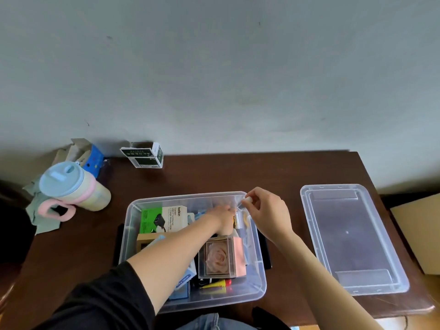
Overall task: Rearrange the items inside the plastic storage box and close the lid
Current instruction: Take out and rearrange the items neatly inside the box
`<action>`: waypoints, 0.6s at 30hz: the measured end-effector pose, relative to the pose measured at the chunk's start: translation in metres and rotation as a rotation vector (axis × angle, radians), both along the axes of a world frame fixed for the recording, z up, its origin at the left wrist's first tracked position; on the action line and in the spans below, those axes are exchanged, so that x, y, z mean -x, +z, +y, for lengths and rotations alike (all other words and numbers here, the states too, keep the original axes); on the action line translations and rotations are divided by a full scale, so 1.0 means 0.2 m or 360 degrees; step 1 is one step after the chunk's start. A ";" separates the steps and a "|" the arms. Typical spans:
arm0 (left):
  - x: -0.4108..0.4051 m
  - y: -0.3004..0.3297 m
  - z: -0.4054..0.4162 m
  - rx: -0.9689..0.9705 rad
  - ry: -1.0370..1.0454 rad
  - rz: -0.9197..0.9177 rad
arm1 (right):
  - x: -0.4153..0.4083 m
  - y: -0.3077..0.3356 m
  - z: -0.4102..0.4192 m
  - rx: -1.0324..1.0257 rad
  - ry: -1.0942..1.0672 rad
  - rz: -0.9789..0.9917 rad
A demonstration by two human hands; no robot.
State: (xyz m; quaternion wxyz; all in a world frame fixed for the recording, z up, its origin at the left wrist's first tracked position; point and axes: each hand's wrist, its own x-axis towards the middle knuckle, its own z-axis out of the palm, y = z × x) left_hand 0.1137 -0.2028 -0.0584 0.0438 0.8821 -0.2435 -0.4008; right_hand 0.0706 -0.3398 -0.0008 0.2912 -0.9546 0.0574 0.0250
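Both hands work the box (258, 279) far corner: right hand (266, 211) pinches a small white item (248, 200), left hand (222, 216) grip unclear, lid (352, 236) parked rightward for access.

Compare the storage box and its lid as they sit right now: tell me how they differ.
The storage box is deep and packed with items; the lid is shallow and bare. The storage box sits in front of the person with the left hand reaching inside and the right hand at its far right corner; the lid lies apart on the table to the right, untouched. Both are clear plastic rectangles with rounded corners.
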 end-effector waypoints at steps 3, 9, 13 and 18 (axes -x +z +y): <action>0.02 -0.03 0.00 0.0047 0.0012 0.0014 | -0.01 -0.01 -0.01 0.0015 0.0040 0.0021; 0.02 -0.09 0.01 0.0012 -0.0063 -0.0046 | -0.01 -0.02 -0.03 0.0010 0.0060 0.0050; 0.02 -0.10 0.02 0.0051 -0.0088 -0.0050 | -0.02 -0.03 -0.02 0.0021 0.0076 0.0063; 0.03 -0.12 0.03 0.0111 -0.0073 -0.0073 | -0.04 -0.03 -0.01 0.0092 0.0126 0.0056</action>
